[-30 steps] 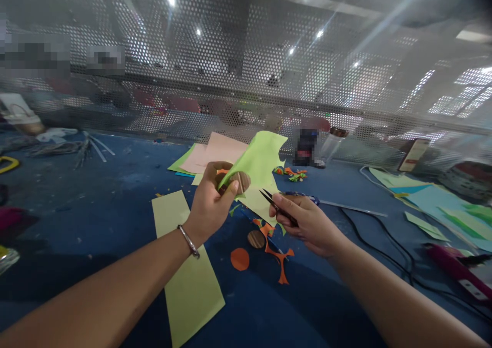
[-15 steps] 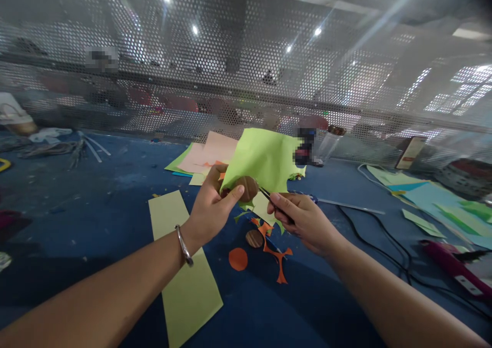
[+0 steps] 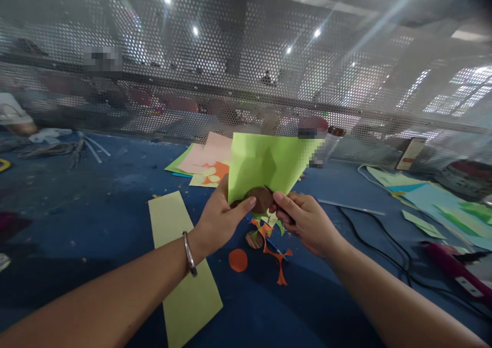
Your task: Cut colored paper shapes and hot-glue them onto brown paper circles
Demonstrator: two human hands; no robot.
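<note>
My left hand [image 3: 221, 217] is closed, pinching a brown wooden disc [image 3: 261, 199] flat against a light green paper sheet [image 3: 261, 158], thumb on the disc. My right hand [image 3: 307, 220] grips dark, slim-bladed scissors [image 3: 268, 188] whose handles are hidden by the fingers. The blades are at the disc's upper right edge, against the green paper. Below the hands, a second, striped wooden disc [image 3: 253, 239] lies on the table beside an orange paper circle [image 3: 238, 260] and orange paper offcuts [image 3: 282, 266].
A pale yellow-green strip [image 3: 192, 291] lies under my left forearm. Pink sheets [image 3: 215, 150] are stacked behind. On the right are black cables [image 3: 388, 235], a magenta tool [image 3: 453, 268] and coloured paper [image 3: 434, 199]. A perforated metal screen [image 3: 230, 56] stands at the back.
Both hands have shifted slightly, with the disc and green sheet moving right and a little down. The sheet has turned, its upper right corner now reaching further right. Less of the scissor blades shows.
</note>
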